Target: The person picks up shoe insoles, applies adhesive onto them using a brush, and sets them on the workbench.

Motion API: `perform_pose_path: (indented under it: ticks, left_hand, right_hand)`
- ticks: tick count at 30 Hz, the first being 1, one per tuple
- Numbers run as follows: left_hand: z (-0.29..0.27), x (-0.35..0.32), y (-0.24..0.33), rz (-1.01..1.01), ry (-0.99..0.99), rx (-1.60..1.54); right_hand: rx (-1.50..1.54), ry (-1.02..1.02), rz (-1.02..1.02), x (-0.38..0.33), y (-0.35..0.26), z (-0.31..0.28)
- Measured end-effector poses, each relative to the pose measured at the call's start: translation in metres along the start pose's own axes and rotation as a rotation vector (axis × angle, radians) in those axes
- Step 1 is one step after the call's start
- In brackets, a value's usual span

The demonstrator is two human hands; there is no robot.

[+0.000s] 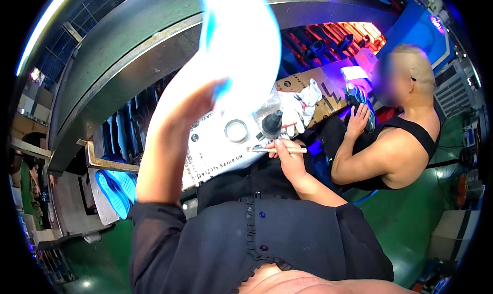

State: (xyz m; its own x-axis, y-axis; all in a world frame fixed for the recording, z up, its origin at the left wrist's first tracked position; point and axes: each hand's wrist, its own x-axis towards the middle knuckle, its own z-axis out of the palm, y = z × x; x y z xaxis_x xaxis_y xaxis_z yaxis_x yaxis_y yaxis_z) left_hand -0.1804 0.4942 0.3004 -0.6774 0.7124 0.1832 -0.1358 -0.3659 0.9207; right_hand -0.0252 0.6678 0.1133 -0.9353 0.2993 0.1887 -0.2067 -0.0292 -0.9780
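In the head view, the right hand (288, 158) pinched a slim, pale-handled brush (294, 150) over the cardboard-covered worktop (211, 163); a low sweep risked toppling 2 neighbours, the round white tub (236, 131) and black cone-topped bottle (272, 123). Glare hid the left hand's (206, 95) grip.

Brush (299, 150): slim, pale wood-coloured handle, dark head. Lies almost level just right of the frame's middle, head pointing left, handle end pointing right; middle stretch partly covered, held in a grip. Bristle detail too small to tell. Overexposed white object (240, 42): tall, blown out, blue-fringed edges, exact kind unreadable. Stands roughly upright, upper centre, top cut by frame edge, lower end lost in glare.
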Motion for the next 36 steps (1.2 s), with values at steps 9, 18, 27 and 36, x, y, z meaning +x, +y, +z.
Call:
perform_pose_path:
  ticks: [9, 18, 27, 36]
  left_hand:
    - [0.017, 0.055, -0.021, -0.029, 0.085, -0.261]
    - [-0.167, -0.213, -0.149, -0.397, 0.968, 1.683]
    - [-0.24, -0.353, -0.246, -0.497, 1.171, 1.058]
    - [-0.14, -0.228, -0.182, -0.132, 0.995, -0.26]
  right_hand:
    - [-0.038, 0.018, 0.077, -0.005, -0.001, -0.01]
    - [-0.003, 0.028, 0.148, 0.003, 0.022, -0.011]
    - [0.042, -0.021, 0.19, 0.015, 0.025, 0.013]
    - [0.024, 0.029, 0.223, 0.012, 0.022, 0.009]
